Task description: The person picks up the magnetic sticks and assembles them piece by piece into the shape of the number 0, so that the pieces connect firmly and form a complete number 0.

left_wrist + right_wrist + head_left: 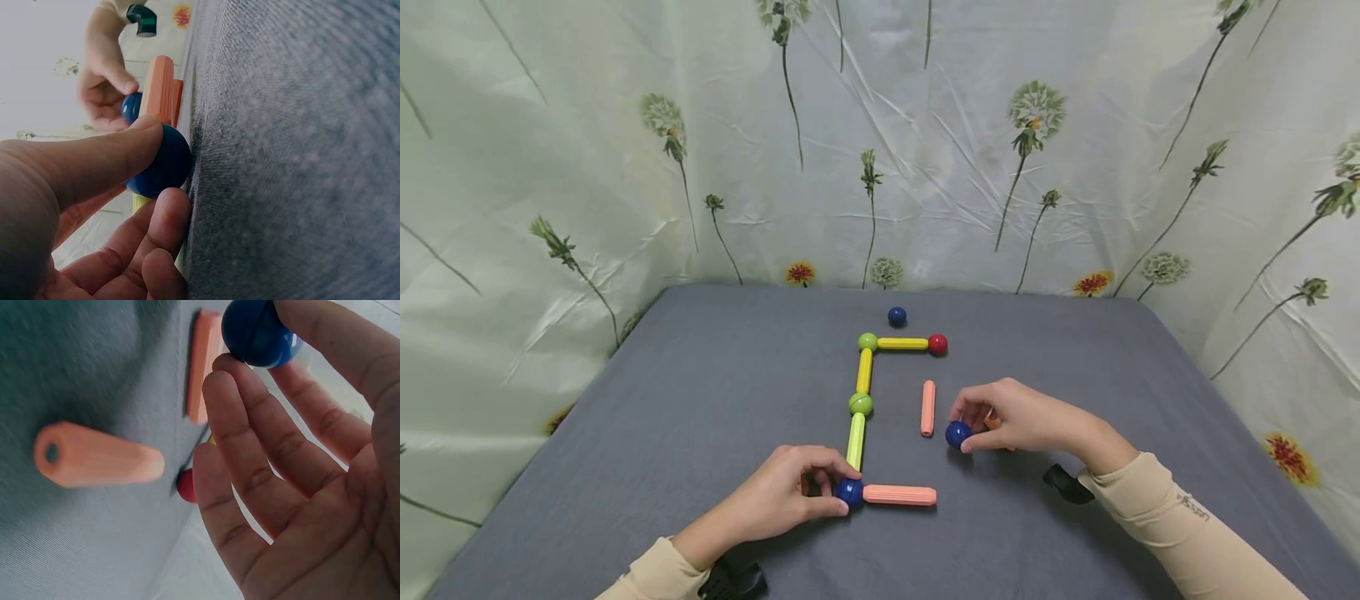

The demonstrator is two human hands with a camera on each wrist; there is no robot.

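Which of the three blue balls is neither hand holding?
The far blue ball, lying alone beyond the yellow stick ending at the red ball. The left hand holds the near blue ball; the right hand holds the middle blue ball.

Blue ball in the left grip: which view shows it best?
The left wrist view: there the blue ball appears largest, pinched by the left grip. The head view shows it small and partly covered, at one end of a pink rod. The right wrist view doesn't show it; the second blue ball there is in the right grip.
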